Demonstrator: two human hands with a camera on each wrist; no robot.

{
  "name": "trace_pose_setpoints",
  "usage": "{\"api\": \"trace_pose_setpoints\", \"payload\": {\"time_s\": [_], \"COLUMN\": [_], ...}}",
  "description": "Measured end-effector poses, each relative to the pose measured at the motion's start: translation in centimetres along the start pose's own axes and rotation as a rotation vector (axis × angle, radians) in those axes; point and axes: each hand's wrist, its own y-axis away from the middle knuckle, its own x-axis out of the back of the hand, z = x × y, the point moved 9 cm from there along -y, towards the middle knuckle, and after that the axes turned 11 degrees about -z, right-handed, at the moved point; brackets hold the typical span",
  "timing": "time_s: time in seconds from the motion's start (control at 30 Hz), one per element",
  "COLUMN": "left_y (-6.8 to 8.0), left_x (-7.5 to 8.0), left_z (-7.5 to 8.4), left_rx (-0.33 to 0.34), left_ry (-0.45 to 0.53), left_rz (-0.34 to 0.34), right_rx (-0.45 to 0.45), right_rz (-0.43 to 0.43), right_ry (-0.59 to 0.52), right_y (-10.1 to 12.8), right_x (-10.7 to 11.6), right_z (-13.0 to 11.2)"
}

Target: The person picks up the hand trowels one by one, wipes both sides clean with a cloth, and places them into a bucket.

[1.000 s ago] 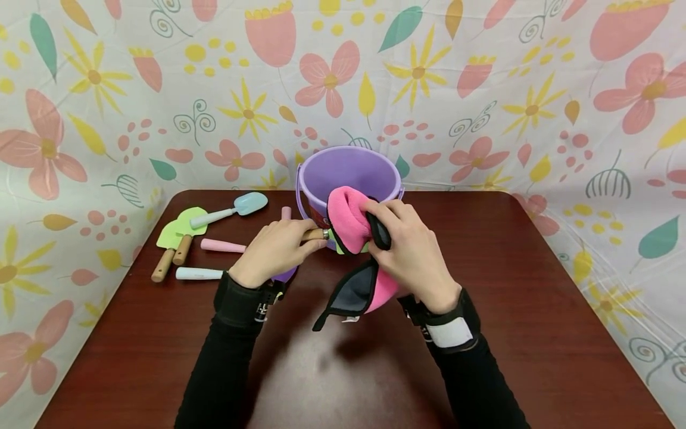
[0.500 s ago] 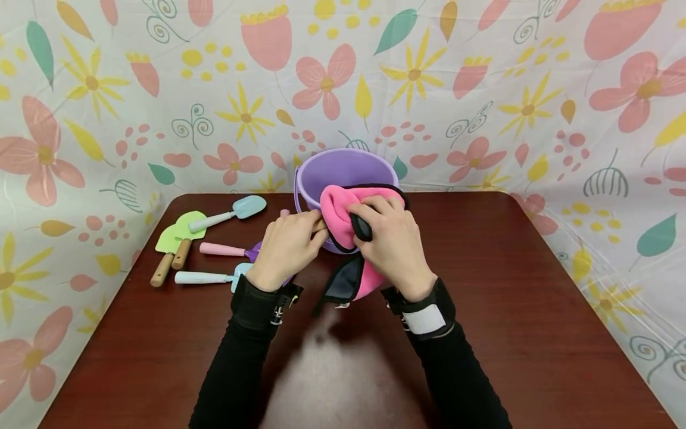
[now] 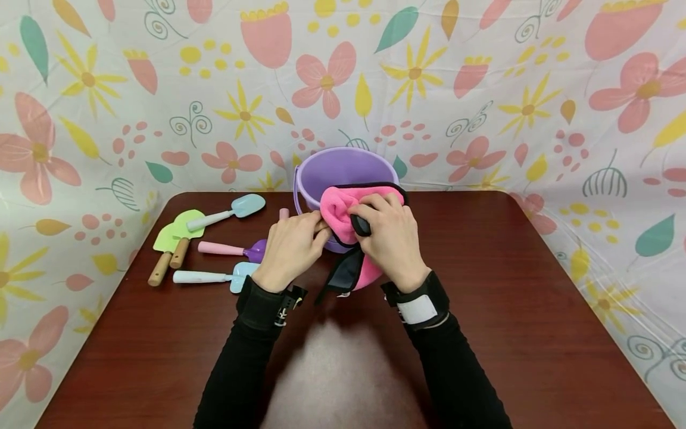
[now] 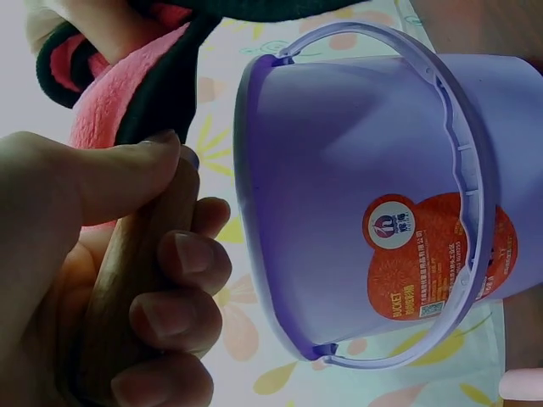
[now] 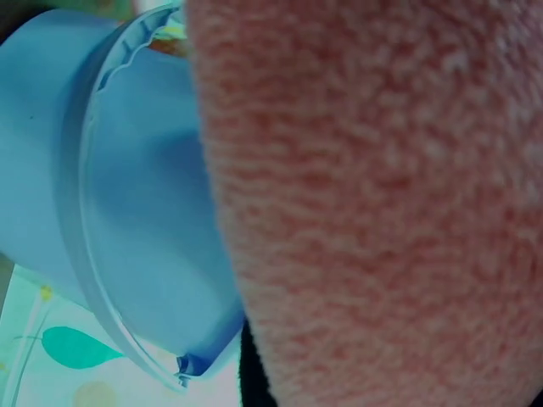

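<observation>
A: What has the left hand (image 3: pixel 292 247) got?

B: Its fingers and thumb are wrapped round a wooden handle (image 4: pixel 140 280). In the left wrist view the thumb lies along the top of the handle and three fingers curl under it. The handle's long axis runs from the palm out toward the pink cloth (image 3: pixel 343 214), so the far end points at the cloth and the purple bucket (image 3: pixel 343 170) just past it. That far end is buried under the cloth; what sort of tool head it carries cannot be seen.

A: And the right hand (image 3: pixel 388 238)?

B: It is clenched on the pink cloth, pinching a bunch of it with its black edging right over the tip of the handle. The cloth sits just beyond the left fingertips, draped against the bucket's near rim, with a black-lined flap hanging down below both hands.

A: Anything else near the grip?

B: To the outside of the left hand, on the brown table (image 3: pixel 536 286), lie a green spade (image 3: pixel 187 229), a blue scoop (image 3: pixel 236 210), a purple scoop (image 3: pixel 236 250) and a pale blue one (image 3: pixel 214 277), all well apart from the bucket.
</observation>
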Motion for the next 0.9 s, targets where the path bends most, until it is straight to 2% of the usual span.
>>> {"api": "trace_pose_setpoints", "payload": {"time_s": [0.33, 0.57, 0.9], "left_y": [0.2, 0.2, 0.3], "left_x": [0.2, 0.3, 0.2], "left_z": [-0.1, -0.3, -0.7], "left_rx": [-0.001, 0.009, 0.051], "left_ry": [0.017, 0.060, 0.129], "left_rz": [-0.005, -0.003, -0.047], "right_rx": [-0.027, -0.102, -0.183], "right_rz": [0.062, 0.085, 0.152], "right_ry": [-0.023, -0.057, -0.102], "right_y": [0.5, 0.9, 1.6], "right_x": [1.0, 1.9, 3.9], "right_z": [1.5, 2.8, 4.4]}}
